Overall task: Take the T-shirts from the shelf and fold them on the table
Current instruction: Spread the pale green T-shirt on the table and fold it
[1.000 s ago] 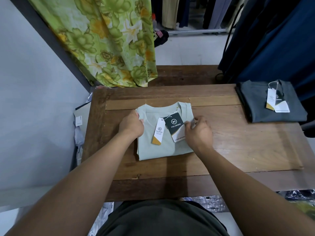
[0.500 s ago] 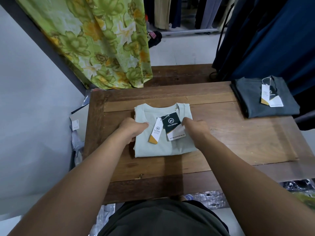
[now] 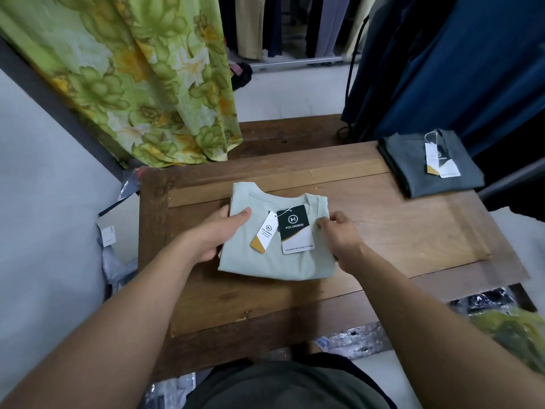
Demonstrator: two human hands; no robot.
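A folded pale green T-shirt with two hang tags on its chest lies at the middle of the wooden table. My left hand grips its left edge, thumb on top and fingers tucked under. Along the shirt's right edge my right hand has its curled fingers pinching the fabric. The shirt's left side looks slightly raised off the wood. A second T-shirt, dark grey and folded with tags on top, sits at the table's far right corner.
A green floral cloth hangs over the table's far left. Dark blue garments hang at the right, behind the grey shirt. Plastic-wrapped packages lie on the floor left of the table and below its front right.
My left hand shifted from a fist on the shirt's left side to gripping that edge with the thumb on top. The right hand moved to the right edge. The shirt turned slightly.
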